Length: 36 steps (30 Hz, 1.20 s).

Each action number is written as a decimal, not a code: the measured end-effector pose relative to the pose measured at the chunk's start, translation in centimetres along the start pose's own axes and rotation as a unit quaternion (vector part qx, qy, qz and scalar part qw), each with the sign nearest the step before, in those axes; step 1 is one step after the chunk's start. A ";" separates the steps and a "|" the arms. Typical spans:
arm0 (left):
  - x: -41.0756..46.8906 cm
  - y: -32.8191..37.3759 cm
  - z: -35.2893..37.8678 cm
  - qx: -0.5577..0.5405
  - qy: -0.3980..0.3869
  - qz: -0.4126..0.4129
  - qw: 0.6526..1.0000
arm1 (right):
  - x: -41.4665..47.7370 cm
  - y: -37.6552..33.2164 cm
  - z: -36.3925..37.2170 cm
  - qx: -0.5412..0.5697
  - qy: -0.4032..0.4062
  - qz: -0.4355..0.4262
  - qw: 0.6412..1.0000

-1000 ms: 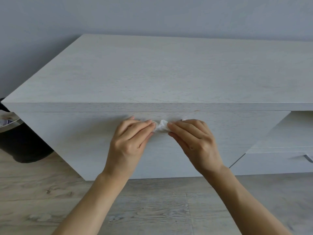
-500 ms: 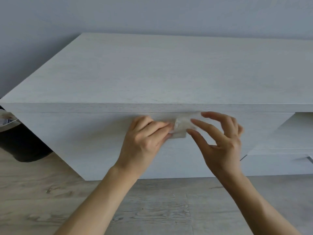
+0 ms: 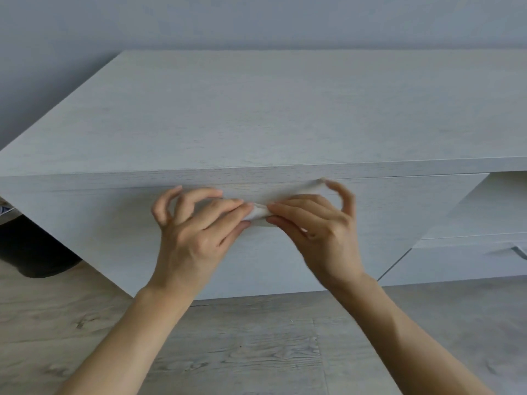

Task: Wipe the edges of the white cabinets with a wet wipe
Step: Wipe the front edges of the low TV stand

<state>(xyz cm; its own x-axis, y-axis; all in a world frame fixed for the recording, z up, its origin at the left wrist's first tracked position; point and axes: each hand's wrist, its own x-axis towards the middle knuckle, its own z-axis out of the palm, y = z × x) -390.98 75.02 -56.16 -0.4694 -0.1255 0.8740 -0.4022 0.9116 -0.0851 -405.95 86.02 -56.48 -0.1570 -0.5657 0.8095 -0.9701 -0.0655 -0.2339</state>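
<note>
A low white wood-grain cabinet (image 3: 256,118) fills the middle of the view, its front edge (image 3: 119,178) running left to right. In front of the cabinet's face, just below that edge, both hands hold a thin white wet wipe (image 3: 282,198). My left hand (image 3: 196,229) pinches the wipe's lower left part between thumb and forefinger. My right hand (image 3: 322,223) pinches it beside the left fingertips, and its little finger touches the wipe's upper right corner. The wipe is partly spread out between the hands.
A lower white cabinet section with a metal handle (image 3: 520,250) stands at the right. A black bin (image 3: 31,249) sits on the grey wooden floor (image 3: 256,352) at the left, beside the cabinet. A grey wall (image 3: 256,21) rises behind.
The wipe was a small bunched wad between both hands' fingertips; it has been pulled open wider. My right hand's fingers spread and then pinched the wipe again.
</note>
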 end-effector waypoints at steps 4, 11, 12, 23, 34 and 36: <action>0.8 1.9 0.8 -0.028 -0.012 -0.007 1.000 | -0.1 0.9 -1.4 0.009 -0.028 0.062 0.998; -0.2 -0.4 -0.4 -0.053 -0.017 -0.084 0.995 | 0.2 -0.5 -0.5 0.046 -0.050 0.172 0.983; -0.1 0.2 -0.1 -0.075 -0.018 -0.112 0.991 | 0.0 -0.2 -0.9 0.043 -0.049 0.174 0.982; -0.2 0.3 0.2 -0.145 -0.054 -0.172 0.973 | 0.1 -0.1 -1.2 0.054 -0.060 0.203 0.976; -0.5 -0.7 -0.1 -0.117 -0.030 -0.117 0.986 | 0.9 -2.1 0.6 0.046 -0.025 0.146 0.988; -0.3 0.1 0.3 -0.119 -0.016 -0.118 0.986 | 0.9 -1.4 -0.1 0.038 -0.029 0.153 0.987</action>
<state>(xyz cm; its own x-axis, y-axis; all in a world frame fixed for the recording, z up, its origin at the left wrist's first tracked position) -391.08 75.04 -56.54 -0.4113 -0.3530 0.8404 -0.3082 0.9215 0.2363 -404.74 85.69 -55.38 -0.4267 -0.6143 0.6637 -0.8621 0.0547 -0.5037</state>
